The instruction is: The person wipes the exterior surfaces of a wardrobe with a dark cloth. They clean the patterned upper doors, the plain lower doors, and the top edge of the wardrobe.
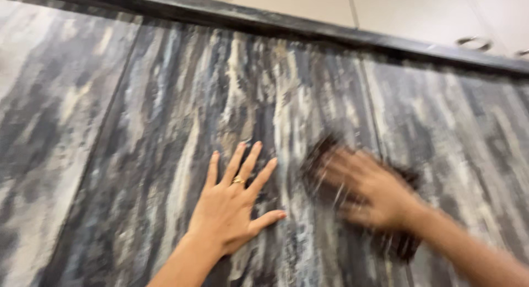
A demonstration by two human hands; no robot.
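Note:
My left hand [231, 204] lies flat on a grey, streaked stone surface [165, 110], fingers spread, with a gold ring on one finger. It holds nothing. To its right, my right hand [369, 193] is blurred by motion and presses down on a dark brown cloth or scrubbing pad [397, 243] against the same surface. The dark pad shows around and under the hand, and its exact shape is too blurred to tell.
A dark ledge [275, 25] runs along the top of the stone surface. Above it are pale cabinet fronts [430, 11] with metal handles [474, 43] at the upper right.

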